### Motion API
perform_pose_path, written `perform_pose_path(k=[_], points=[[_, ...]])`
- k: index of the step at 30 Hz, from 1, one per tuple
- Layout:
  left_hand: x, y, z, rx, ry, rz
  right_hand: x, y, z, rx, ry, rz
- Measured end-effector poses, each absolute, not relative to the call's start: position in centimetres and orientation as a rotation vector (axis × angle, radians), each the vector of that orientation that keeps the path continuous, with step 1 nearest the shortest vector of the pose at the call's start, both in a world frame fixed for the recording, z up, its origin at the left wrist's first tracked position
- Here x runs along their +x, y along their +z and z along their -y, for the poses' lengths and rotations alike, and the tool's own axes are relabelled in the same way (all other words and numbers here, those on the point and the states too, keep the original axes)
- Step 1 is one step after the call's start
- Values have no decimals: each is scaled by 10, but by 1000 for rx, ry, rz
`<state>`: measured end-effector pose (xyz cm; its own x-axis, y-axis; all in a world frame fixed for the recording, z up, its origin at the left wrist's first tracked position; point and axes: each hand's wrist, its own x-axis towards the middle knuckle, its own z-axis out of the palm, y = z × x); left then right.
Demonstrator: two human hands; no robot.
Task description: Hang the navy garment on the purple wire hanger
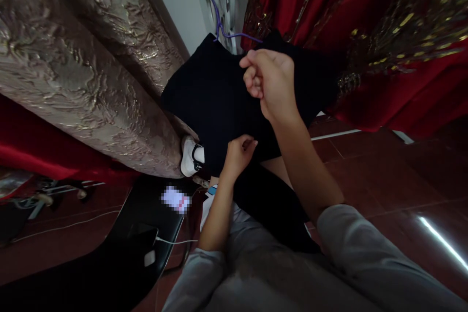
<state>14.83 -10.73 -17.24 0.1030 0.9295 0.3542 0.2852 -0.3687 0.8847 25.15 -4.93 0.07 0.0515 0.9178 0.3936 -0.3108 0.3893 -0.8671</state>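
A black garment (219,92), seemingly a shirt, hangs in front of me from a purple hanger (234,35). My right hand (272,80) is raised before its upper part, thumb and forefinger pinched and the other fingers curled in. Whatever that pinch holds, if anything, is too small to make out. Lower down, my left hand (240,153) is closed in front of the garment's lower part, fingertips bent together. I cannot tell whether those fingertips grip the cloth. Both forearms reach forward from grey sleeves.
Beige textured curtain (109,68) hangs at left, red sequined cloth (365,24) at right. A black bench (109,253) at lower left bears a lit phone (176,200), a dark device (146,235) on a white cable and a small white case (149,258). My white shoe (188,157) shows beside the curtain.
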Motion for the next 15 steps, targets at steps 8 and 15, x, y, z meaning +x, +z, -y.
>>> perform_pose_path(k=[8,15], points=[[111,-31,73,2215,1808,-1005,260,-11,63,-748,962,1319],[97,-1,61,2436,1823,-1039,252,-65,59,-969,700,1412]])
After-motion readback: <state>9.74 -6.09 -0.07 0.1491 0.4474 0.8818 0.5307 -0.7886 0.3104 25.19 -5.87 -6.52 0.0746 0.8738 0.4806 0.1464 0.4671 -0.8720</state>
